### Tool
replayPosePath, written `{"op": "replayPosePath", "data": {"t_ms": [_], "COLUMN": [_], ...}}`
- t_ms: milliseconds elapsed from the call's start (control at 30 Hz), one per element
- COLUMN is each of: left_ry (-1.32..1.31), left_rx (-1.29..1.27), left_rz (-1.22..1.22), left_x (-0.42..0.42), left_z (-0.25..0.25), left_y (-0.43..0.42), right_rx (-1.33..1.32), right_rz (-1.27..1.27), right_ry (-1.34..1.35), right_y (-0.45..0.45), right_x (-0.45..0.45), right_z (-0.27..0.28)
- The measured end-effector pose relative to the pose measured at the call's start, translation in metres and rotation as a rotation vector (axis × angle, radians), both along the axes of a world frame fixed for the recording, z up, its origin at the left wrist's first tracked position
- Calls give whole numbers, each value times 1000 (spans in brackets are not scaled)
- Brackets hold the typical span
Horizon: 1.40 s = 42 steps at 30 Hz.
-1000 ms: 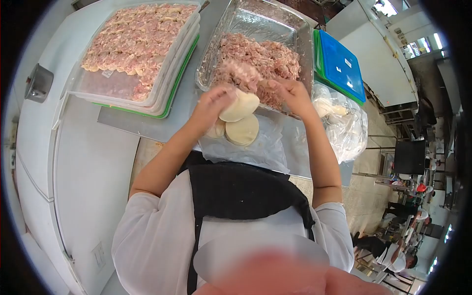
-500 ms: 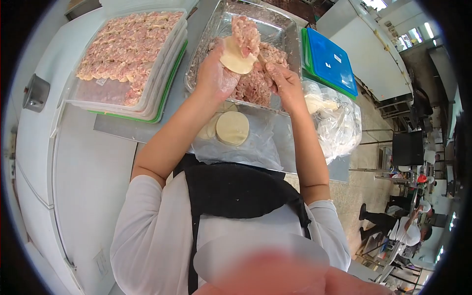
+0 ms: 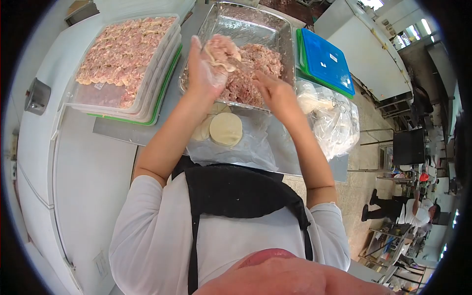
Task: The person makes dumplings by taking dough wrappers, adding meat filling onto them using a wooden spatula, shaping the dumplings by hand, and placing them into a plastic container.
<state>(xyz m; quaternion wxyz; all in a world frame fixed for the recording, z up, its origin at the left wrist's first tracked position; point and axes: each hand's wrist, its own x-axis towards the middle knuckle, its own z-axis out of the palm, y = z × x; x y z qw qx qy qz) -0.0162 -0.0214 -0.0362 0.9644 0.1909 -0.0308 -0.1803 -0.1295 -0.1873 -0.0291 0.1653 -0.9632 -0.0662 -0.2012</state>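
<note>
My left hand (image 3: 202, 73), dusted white, cups a round dough wrapper (image 3: 210, 53) piled with pinkish minced meat (image 3: 223, 46). My right hand (image 3: 275, 92) is closed round a thin, flat spreading stick (image 3: 241, 64), its tip against the meat on the wrapper. Its exact shape is partly hidden by the fingers and meat. Both hands are above the near side of a metal pan (image 3: 287, 46) holding a mound of minced meat (image 3: 260, 56). Nearer my body, a stack of round wrappers (image 3: 226, 129) lies on plastic sheeting (image 3: 246, 152).
On the left, stacked clear containers (image 3: 147, 98) hold rows of filled dumplings (image 3: 123, 49). Blue and green lids (image 3: 327, 61) lie right of the pan, near a plastic bag of wrappers (image 3: 334, 120). A small metal pot (image 3: 37, 96) is far left. Another person (image 3: 408, 211) stands farther off, right.
My left hand has moved slightly left and down, with the wrapper now folded up around the meat. The right hand has moved slightly left and down, bringing the stick against the filling.
</note>
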Motion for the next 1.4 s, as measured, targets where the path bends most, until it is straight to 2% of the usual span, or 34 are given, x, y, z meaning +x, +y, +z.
{"op": "replayPosePath", "data": {"t_ms": [33,67,100,167,200,267,300,367,400,467,500,567,600,667,700,767,800,867,900,967,1000,1067,1100,1167,1200,1267,1400], "left_ry": [-71,-35,-40,-183,-185,-324,-325,-260,-263,-423,-423,-656,-656,-1317,-1317,-1316,-1318,-137,-134,-31,-23,-152,-148,50,52,101,146], "left_rx": [20,35,28,101,101,34,30,37,38,307,307,789,789,909,910,1019,1017,78,76,-72,-70,160,160,163,161,16,61], "left_rz": [-41,-62,-55,-79,-83,-189,-186,-194,-190,-58,-57,6,3,-69,-67,36,35,-227,-230,-196,-197,-89,-87,8,10,-99,-10], "left_x": [-11,-18,-22,-29,-33,-39,-36,-26,-24,-21,-24,-36,-35,-34,-34,-31,-33,-37,-32,-15,-8,9,16,26,24,16,24], "left_z": [15,26,32,41,49,61,59,47,38,19,15,6,-1,-21,-29,-40,-27,7,7,0,-12,-41,-48,-57,-51,-31,-37], "left_y": [-1,0,1,4,7,12,12,15,18,23,28,39,42,46,43,34,27,12,8,0,-1,0,2,5,8,13,11], "right_rx": [65,124,117,364,364,901,896,1301,1300,1418,1418,1441,1442,1397,1397,1212,1212,859,859,268,271,-175,-175,-242,-244,-240,-242], "right_rz": [25,57,64,164,161,184,186,268,273,336,336,338,335,279,280,141,140,176,172,188,185,13,16,-124,-123,-27,-22], "right_ry": [-71,-143,-147,-197,-200,7,8,270,270,295,295,281,280,300,299,301,299,205,207,-128,-121,106,109,164,166,-90,-37], "right_y": [-1,-4,-6,-8,-8,-7,-5,-1,1,2,-1,-9,-13,-20,-21,-24,-27,-34,-31,-20,-19,-16,-8,8,10,7,-4], "right_x": [4,8,11,8,7,3,-1,-6,-8,-9,-10,-13,-14,-16,-18,-19,-17,-10,-8,-7,-11,-18,-21,-23,-15,8,35], "right_z": [-12,-19,-22,-30,-35,-41,-38,-28,-26,-23,-23,-23,-22,-19,-18,-18,-25,-44,-44,-45,-31,20,34,51,42,6,-35]}}
